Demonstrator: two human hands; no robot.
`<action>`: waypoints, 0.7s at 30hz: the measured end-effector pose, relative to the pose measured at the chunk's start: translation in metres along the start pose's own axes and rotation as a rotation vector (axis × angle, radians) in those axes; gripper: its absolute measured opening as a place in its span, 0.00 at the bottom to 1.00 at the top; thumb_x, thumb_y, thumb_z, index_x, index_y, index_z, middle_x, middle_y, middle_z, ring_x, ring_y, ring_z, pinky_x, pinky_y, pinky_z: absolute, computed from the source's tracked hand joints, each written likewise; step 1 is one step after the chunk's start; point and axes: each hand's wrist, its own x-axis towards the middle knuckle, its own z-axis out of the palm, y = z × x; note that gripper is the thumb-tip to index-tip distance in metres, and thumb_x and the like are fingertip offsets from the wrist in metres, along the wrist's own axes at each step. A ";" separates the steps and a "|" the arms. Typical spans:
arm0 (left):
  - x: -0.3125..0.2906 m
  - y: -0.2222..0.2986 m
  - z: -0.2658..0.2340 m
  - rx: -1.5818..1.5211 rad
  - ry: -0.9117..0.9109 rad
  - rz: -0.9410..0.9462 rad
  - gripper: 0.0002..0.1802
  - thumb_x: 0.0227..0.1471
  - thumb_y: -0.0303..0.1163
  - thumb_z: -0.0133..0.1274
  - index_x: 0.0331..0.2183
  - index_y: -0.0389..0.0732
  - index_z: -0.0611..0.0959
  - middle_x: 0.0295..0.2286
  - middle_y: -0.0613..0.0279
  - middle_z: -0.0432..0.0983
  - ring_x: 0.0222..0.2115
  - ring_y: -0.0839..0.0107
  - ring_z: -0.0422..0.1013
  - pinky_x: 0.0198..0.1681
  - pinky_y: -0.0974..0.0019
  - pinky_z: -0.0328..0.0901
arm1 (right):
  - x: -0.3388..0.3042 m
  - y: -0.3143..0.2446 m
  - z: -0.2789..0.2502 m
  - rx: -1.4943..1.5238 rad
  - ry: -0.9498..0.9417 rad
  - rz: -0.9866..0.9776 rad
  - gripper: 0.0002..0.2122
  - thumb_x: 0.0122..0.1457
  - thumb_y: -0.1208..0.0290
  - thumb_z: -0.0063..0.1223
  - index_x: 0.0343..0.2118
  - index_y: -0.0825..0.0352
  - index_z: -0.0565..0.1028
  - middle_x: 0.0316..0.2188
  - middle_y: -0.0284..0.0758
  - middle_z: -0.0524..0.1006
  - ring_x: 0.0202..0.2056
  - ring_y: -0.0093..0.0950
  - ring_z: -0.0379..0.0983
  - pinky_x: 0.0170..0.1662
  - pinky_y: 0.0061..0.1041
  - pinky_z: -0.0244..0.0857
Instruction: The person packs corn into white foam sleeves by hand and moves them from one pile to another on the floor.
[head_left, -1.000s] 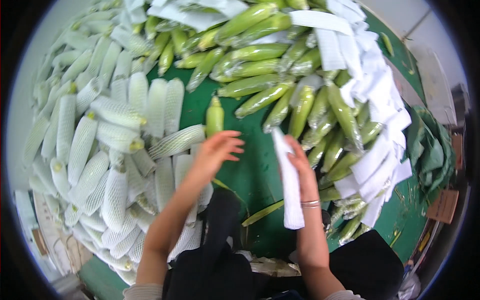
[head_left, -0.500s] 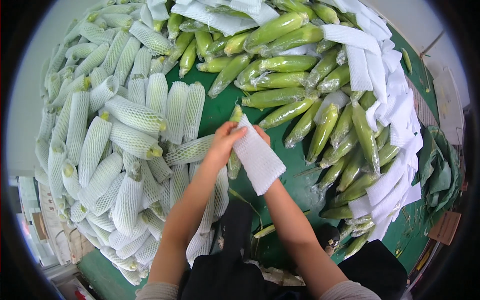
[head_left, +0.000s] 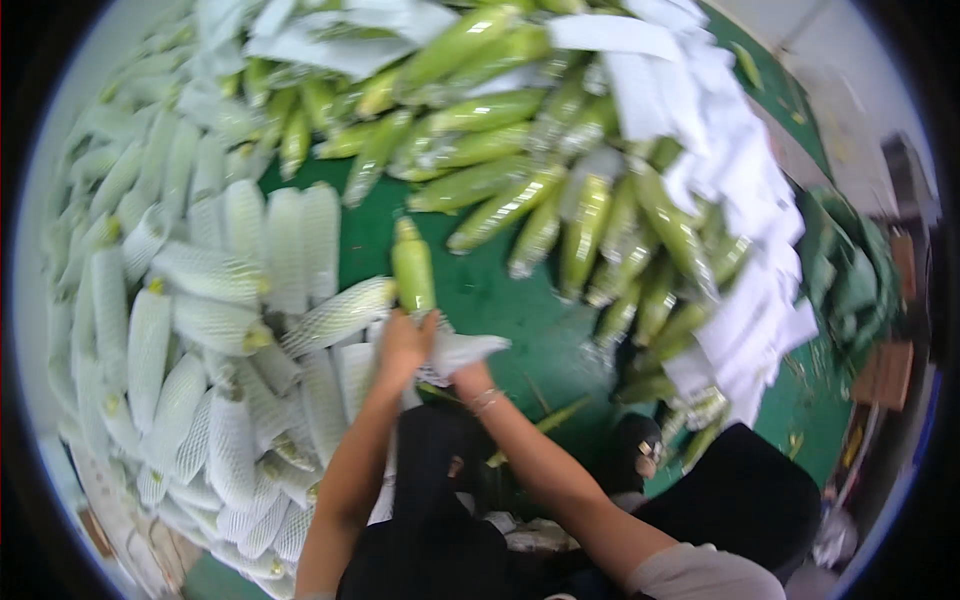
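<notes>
Green surface (head_left: 500,300) fills the middle of the view, edges bowed by the lens. Left and near-left: a broad heap of cobs already in white foam net sleeves (head_left: 200,330), laid side by side and overlapping. Far and right: a heap of bare green-husked corn (head_left: 560,200), with a band of flat white sleeves (head_left: 730,180) piled along its right edge. Far right, past the surface edge: green husk scraps (head_left: 850,280) and a brown box (head_left: 885,370), both blurred.

Both forearms rise from the near edge and meet at centre. Left hand (head_left: 403,348) reaches up, fingers wrapped around the lower end of one upright green cob (head_left: 413,270), which stands on the surface just right of the sleeved heap. Right hand (head_left: 468,372) sits just beside it, wrist bent, a thin bracelet on the wrist; its fingers pinch a white net sleeve (head_left: 460,350) at the cob's base.

Cob's lower end hidden by hands and sleeve; cannot tell how far the sleeve covers it. Dark clothing fills the near edge.
</notes>
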 end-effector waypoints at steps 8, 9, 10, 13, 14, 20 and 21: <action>-0.103 0.038 -0.002 -1.714 -0.854 -0.517 0.19 0.59 0.46 0.36 0.40 0.43 0.72 0.29 0.61 0.74 0.29 0.71 0.72 0.32 0.70 0.69 | -0.034 -0.174 -0.166 0.149 0.005 0.353 0.14 0.55 0.65 0.48 0.22 0.74 0.73 0.15 0.50 0.69 0.19 0.45 0.70 0.25 0.34 0.63; -0.105 0.047 0.002 -1.599 -0.754 -0.470 0.20 0.59 0.47 0.36 0.40 0.43 0.72 0.30 0.61 0.74 0.30 0.71 0.72 0.33 0.70 0.69 | -0.028 -0.170 -0.173 0.189 -0.033 0.355 0.14 0.55 0.65 0.48 0.22 0.74 0.73 0.15 0.49 0.70 0.19 0.42 0.71 0.26 0.34 0.63; -0.106 0.056 -0.005 -1.483 -0.627 -0.411 0.20 0.59 0.48 0.35 0.40 0.42 0.73 0.30 0.61 0.74 0.31 0.71 0.72 0.34 0.69 0.69 | -0.016 -0.177 -0.180 0.242 -0.089 0.337 0.14 0.54 0.66 0.48 0.22 0.74 0.74 0.15 0.49 0.70 0.19 0.40 0.71 0.26 0.33 0.63; -0.100 0.077 -0.013 -1.391 -0.423 -0.407 0.23 0.58 0.49 0.36 0.43 0.41 0.73 0.32 0.61 0.75 0.32 0.69 0.73 0.34 0.68 0.69 | 0.018 -0.158 -0.171 0.415 0.023 0.391 0.13 0.52 0.67 0.49 0.23 0.75 0.74 0.16 0.50 0.71 0.20 0.29 0.72 0.27 0.32 0.64; -0.097 0.083 -0.015 -1.400 -0.382 -0.434 0.24 0.58 0.49 0.37 0.44 0.40 0.73 0.33 0.61 0.75 0.32 0.69 0.73 0.34 0.67 0.69 | 0.029 -0.146 -0.160 0.387 0.093 0.409 0.13 0.52 0.67 0.50 0.22 0.75 0.73 0.16 0.50 0.71 0.20 0.30 0.72 0.27 0.32 0.64; -0.012 0.026 0.000 -1.234 -0.129 -0.216 0.09 0.51 0.29 0.51 0.25 0.32 0.80 0.21 0.62 0.75 0.21 0.77 0.69 0.23 0.72 0.62 | 0.068 -0.070 -0.100 0.416 0.113 0.461 0.12 0.48 0.68 0.53 0.20 0.76 0.74 0.16 0.43 0.73 0.20 0.30 0.71 0.25 0.30 0.63; -0.003 0.034 0.013 -1.179 -0.124 -0.222 0.07 0.49 0.26 0.52 0.23 0.33 0.79 0.20 0.64 0.74 0.20 0.77 0.68 0.22 0.72 0.62 | 0.069 -0.048 -0.098 0.377 0.103 0.479 0.12 0.49 0.70 0.53 0.19 0.77 0.74 0.16 0.35 0.75 0.19 0.20 0.69 0.22 0.25 0.62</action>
